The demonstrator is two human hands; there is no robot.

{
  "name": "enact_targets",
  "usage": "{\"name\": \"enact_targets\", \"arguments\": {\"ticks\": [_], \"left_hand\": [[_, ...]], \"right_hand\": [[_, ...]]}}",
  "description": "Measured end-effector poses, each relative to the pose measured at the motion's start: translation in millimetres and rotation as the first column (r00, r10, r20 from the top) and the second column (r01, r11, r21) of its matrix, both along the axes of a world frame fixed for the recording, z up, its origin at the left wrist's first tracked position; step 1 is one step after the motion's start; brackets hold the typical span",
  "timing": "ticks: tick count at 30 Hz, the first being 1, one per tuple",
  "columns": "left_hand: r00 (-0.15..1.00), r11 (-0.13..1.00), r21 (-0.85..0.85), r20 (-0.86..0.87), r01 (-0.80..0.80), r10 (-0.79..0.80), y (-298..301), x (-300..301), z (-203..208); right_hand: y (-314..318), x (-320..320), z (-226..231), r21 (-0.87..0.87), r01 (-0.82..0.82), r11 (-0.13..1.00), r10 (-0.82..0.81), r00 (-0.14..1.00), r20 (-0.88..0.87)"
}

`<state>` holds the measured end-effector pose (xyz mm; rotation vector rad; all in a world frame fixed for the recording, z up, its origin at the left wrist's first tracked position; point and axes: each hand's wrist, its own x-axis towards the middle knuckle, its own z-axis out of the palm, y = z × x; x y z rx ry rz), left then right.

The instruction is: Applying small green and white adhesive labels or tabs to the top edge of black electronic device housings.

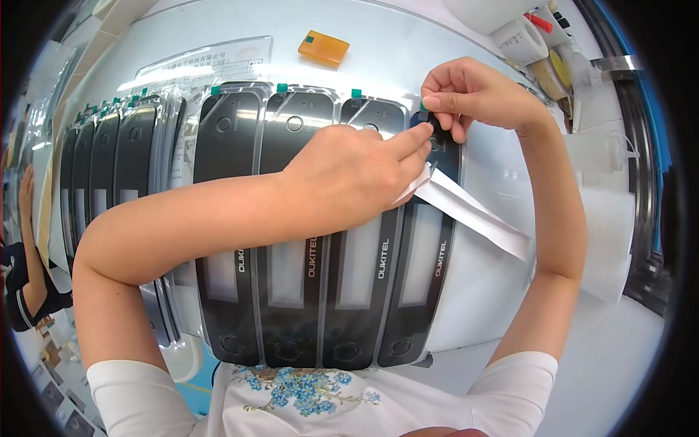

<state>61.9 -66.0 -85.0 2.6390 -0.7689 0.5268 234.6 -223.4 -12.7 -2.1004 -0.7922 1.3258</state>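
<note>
Several long black phone-shaped panels under clear film lie side by side in front of me, each with a green tab at its far end. Over the far end of the rightmost black panel [440, 218], my right hand [473, 95] pinches a small green tab [424, 106] between thumb and fingertips. My left hand [357, 171] reaches across the panels, its index fingertip at the same spot beside a dark blue piece [418, 119]. A white paper strip [477, 213] runs out from under its curled fingers toward the right. Their exact hold on the strip is partly hidden.
More black panels [102, 164] stand overlapped at the left, near a printed sheet [211, 62]. An orange block [322, 49] lies beyond the row. Rolls [520, 40] and a clear plastic container [601, 153] are at the right. A co-worker's hand [27, 191] shows far left.
</note>
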Motion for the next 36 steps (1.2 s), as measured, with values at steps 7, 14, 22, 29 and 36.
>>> {"name": "enact_targets", "arguments": {"ticks": [7, 14, 22, 29, 36], "left_hand": [[0.999, 0.998, -0.057, -0.035, -0.037, 0.035, -1.4, -2.8, 4.7], [0.997, 1.000, 0.001, -0.080, 0.010, -0.010, 0.7, -2.6, 7.0], [0.999, 0.993, -0.111, 0.003, 0.044, -0.044, -0.9, -0.3, 8.6], [0.899, 0.819, -0.573, -0.370, -0.024, -0.233, 7.6, -13.1, 28.3], [0.687, 0.659, -0.720, -0.592, -0.216, -0.422, 29.3, -87.4, 53.3]], "right_hand": [[2.7, -3.3, -1.0, -0.022, 0.020, 1.000, -0.019, 1.000, 0.024], [-1.5, -22.7, 3.4, 0.042, 0.145, 0.989, -0.149, 0.981, 0.124], [-69.0, -34.3, 6.4, 0.092, 0.397, 0.913, -0.405, 0.908, 0.108], [-75.0, -51.7, -6.2, 0.113, 0.457, 0.882, -0.464, 0.885, 0.045], [-76.5, -54.5, -5.6, 0.108, 0.472, 0.875, -0.477, 0.878, 0.030]]}}
